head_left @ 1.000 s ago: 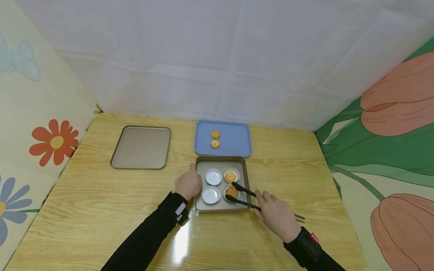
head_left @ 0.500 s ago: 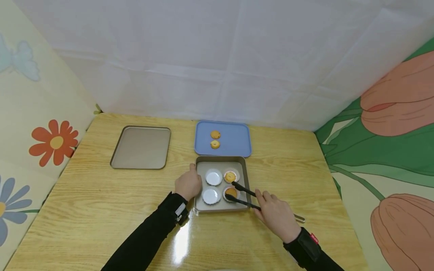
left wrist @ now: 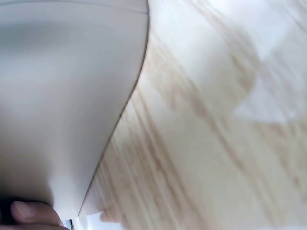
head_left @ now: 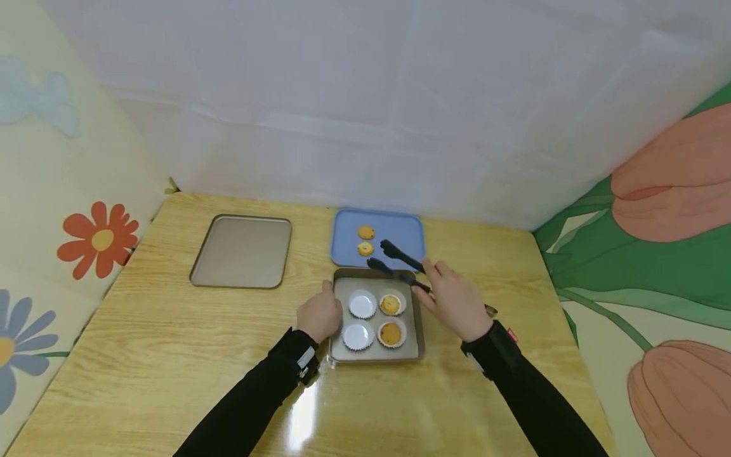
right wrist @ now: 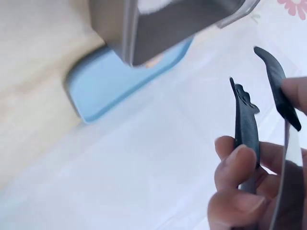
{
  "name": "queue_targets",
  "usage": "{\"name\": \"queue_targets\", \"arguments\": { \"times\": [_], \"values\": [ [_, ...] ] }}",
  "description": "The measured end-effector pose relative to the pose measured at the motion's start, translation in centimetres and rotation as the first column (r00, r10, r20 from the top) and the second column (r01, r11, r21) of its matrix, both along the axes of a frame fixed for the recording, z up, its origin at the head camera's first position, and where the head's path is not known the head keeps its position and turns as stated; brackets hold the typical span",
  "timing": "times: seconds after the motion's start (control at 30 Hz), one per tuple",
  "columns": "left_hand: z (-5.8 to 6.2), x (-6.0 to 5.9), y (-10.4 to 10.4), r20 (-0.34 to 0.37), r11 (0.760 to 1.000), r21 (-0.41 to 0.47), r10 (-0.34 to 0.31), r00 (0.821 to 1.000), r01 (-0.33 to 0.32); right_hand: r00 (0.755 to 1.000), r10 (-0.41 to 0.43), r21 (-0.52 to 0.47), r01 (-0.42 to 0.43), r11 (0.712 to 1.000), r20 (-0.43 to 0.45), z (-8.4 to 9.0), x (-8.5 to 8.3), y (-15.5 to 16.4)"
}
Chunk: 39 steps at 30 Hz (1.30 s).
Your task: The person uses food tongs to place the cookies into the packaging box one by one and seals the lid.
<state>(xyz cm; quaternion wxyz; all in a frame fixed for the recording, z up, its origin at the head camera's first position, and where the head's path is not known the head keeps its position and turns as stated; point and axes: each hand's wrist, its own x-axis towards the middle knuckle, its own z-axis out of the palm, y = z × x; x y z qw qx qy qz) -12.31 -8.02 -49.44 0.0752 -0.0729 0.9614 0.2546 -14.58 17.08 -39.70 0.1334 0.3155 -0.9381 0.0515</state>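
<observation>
My left hand [head_left: 318, 313] grips the left wall of a square metal baking pan [head_left: 412, 352]; fingertips [left wrist: 36, 212] show against its outer side in the left wrist view. Inside the pan, two white paper cups [head_left: 362, 304] on the left hold nothing. On the right, one cup holds a pale yellow cookie [head_left: 391, 305] and the nearer one a browner cookie [head_left: 391, 333]. My right hand [head_left: 457, 303] holds black-tipped tongs [head_left: 394, 249], arms spread with nothing between them, over the pan's far right corner and the blue tray.
Behind the pan lies the blue tray [head_left: 394, 222] with two cookies [head_left: 366, 232] towards its left side. A flat metal tray [head_left: 242, 251] rests on the wooden table [head_left: 228, 355] at the left. A white sheet [head_left: 342, 127] hangs behind the table.
My right hand has lifted the tongs away from the near right cookie and carried them back and up towards the blue tray. The left hand stays on the pan.
</observation>
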Motion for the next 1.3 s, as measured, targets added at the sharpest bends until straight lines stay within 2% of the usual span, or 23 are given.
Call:
{"name": "queue_targets", "arguments": {
  "times": [0.13, 0.27, 0.4, 0.6, 0.73, 0.87, 1.17, 1.3],
  "values": [
    [0.0, 0.2, 0.3, 0.012, 1.000, -0.006, 0.000, 1.000, 0.000, 1.000, -0.010, -0.002, 0.010, 1.000, -0.001, 0.0, -3.8, -1.3],
    [-0.2, 0.4, 0.6, 0.003, 1.000, -0.010, -0.003, 1.000, 0.003, 0.994, -0.078, 0.043, 0.075, 0.996, 0.077, -0.4, -6.7, -2.8],
    [-0.4, 0.6, 0.8, -0.009, 1.000, -0.007, -0.002, 1.000, 0.002, 0.979, -0.139, 0.135, 0.119, 0.984, 0.148, -0.9, -8.8, -4.4],
    [-0.6, 0.6, 0.9, -0.009, 1.000, -0.001, 0.002, 1.000, -0.002, 0.966, -0.202, 0.255, 0.156, 0.954, 0.162, -2.0, -11.1, -6.3],
    [-0.7, 0.6, 0.9, -0.013, 1.000, -0.015, 0.001, 1.000, -0.001, 0.964, -0.223, 0.295, 0.174, 0.940, 0.142, -2.7, -12.0, -7.1],
    [-0.6, 0.6, 0.8, -0.027, 1.000, -0.018, 0.004, 1.000, -0.005, 0.967, -0.224, 0.297, 0.181, 0.938, 0.118, -3.0, -12.4, -7.7],
    [-0.3, 0.5, 0.4, -0.032, 1.000, -0.011, 0.009, 0.999, -0.009, 0.986, -0.161, 0.316, 0.140, 0.938, 0.042, -3.4, -12.4, -8.6],
    [-0.3, 0.4, 0.3, -0.051, 1.000, -0.018, 0.016, 0.999, -0.017, 0.988, -0.152, 0.334, 0.131, 0.933, 0.036, -3.3, -12.3, -8.9]
  ]
}}
